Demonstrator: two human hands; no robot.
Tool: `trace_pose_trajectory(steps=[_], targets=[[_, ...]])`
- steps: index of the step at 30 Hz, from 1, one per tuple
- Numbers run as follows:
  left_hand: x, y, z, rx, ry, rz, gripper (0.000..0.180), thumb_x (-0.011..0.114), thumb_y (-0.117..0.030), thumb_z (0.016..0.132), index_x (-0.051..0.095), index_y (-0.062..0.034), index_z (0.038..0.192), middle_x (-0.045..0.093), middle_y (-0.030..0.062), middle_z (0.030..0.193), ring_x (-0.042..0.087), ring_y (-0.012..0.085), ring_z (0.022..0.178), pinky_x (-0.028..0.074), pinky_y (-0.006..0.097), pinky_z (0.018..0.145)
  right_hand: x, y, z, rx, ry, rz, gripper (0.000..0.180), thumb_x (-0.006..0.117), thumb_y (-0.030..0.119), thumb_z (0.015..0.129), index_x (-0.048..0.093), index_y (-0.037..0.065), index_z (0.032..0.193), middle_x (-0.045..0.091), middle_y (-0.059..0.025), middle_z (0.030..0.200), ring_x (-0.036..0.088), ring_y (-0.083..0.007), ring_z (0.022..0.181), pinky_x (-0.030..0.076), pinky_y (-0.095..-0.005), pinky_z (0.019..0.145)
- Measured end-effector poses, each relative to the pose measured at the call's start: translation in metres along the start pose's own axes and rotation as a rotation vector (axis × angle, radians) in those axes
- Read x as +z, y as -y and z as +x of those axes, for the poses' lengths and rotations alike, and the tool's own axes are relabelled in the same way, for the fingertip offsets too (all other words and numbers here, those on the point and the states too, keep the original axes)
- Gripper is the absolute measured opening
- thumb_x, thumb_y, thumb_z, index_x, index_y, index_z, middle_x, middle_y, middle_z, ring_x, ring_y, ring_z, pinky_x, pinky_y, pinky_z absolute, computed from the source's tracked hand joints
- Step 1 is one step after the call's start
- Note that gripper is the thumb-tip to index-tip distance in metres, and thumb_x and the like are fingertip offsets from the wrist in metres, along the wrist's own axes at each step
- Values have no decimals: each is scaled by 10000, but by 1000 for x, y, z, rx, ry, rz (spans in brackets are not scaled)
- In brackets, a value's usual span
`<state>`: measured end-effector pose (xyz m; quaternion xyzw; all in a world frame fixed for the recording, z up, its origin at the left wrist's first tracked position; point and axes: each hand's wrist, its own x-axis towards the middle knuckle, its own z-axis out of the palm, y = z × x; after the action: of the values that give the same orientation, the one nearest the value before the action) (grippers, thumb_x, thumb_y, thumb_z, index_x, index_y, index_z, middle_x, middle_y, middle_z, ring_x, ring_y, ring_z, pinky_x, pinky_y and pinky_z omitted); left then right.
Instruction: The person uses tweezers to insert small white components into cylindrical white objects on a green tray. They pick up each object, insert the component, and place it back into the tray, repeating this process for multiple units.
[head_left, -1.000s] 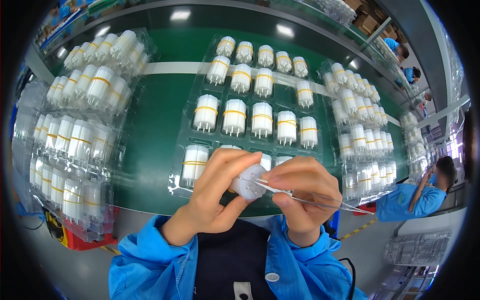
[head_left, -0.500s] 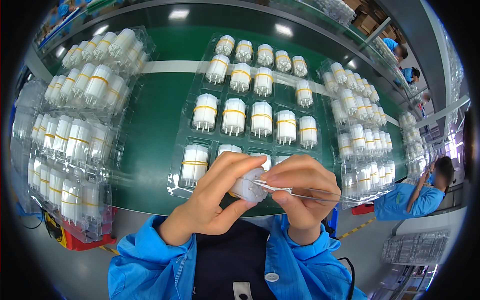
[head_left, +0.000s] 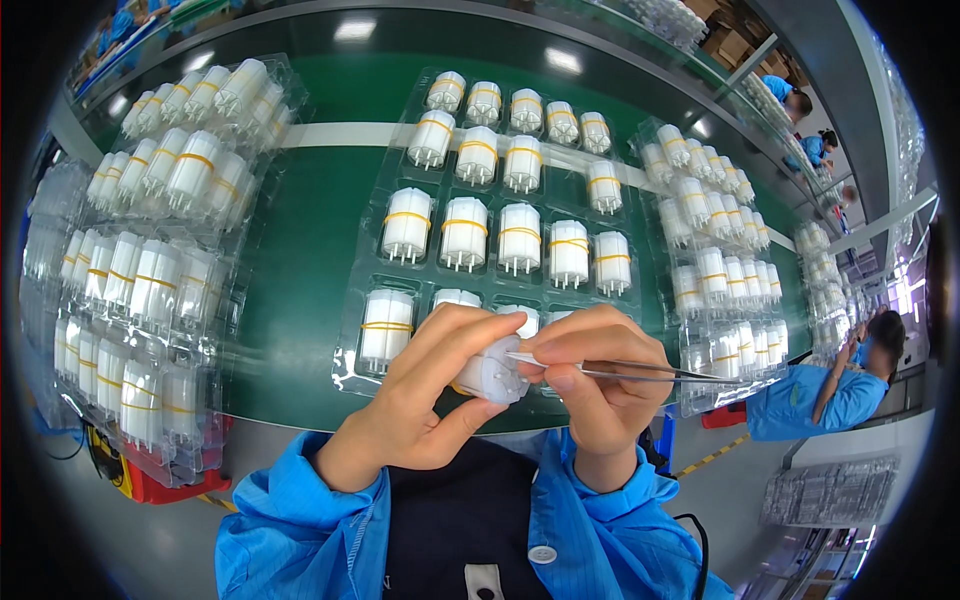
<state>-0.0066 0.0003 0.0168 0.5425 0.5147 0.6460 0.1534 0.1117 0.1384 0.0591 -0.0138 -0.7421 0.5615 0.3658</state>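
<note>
My left hand (head_left: 410, 400) is closed around a white plug-in adapter (head_left: 488, 376), a stubby cylinder tilted with its end face toward my right hand. My right hand (head_left: 605, 385) pinches a pair of metal tweezers (head_left: 650, 372), whose slim length sticks out to the right. A thin white tip (head_left: 518, 357) in the right fingers touches or nearly touches the adapter's end face; the fingers partly hide the contact. Just beyond my hands lies a clear plastic tray (head_left: 567, 190) with rows of similar adapters (head_left: 465, 235), pins toward me, each with a yellow band.
Stacked trays of adapters stand at the left (head_left: 155, 285) and right (head_left: 712, 285) on the green table (head_left: 300, 220). A red bin (head_left: 165, 485) sits below left. A co-worker in blue (head_left: 825, 395) is at the right; a metal frame (head_left: 880, 110) rises there.
The tweezers have swung slightly, their right end now reaching farther right and lying flatter. The left hand and adapter have barely moved.
</note>
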Motion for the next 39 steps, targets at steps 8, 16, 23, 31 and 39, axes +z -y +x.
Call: trace_pose_trajectory(steps=[8,16,23,31,39], targets=[[0,5,0,39,10,76,542,715,-71,807,525,121,1276,557,202,1116,574,261,992,476,328,825,0,8,8,-92,105,-174,164,710,-54,752,730,-9,909,710,-139,870,683,-211,759,539,-300,648],[3,7,1,101,-78,242,580,701,56,683,552,42,1243,564,210,1161,576,339,1014,472,386,867,-10,5,3,-10,-62,384,249,770,123,782,713,-57,943,701,-196,899,662,-221,769,537,-314,660],[19,23,-4,140,-270,9,612,701,91,716,456,-1,1270,544,223,1241,564,396,1107,469,428,931,19,12,-14,18,-110,131,199,746,83,801,706,-33,957,699,-170,951,656,-236,845,523,-324,730],[8,7,-3,93,-198,267,650,699,20,691,486,38,1305,525,216,1195,517,365,1055,420,421,914,23,-6,-9,-39,-136,84,119,684,19,849,684,-26,959,690,-151,906,646,-217,827,508,-307,720],[4,11,-3,172,-182,401,569,711,-36,755,499,54,1276,520,220,1150,536,296,995,460,363,849,24,-7,-8,-19,-139,109,104,681,10,849,682,-27,947,686,-159,892,639,-199,799,500,-290,699]])
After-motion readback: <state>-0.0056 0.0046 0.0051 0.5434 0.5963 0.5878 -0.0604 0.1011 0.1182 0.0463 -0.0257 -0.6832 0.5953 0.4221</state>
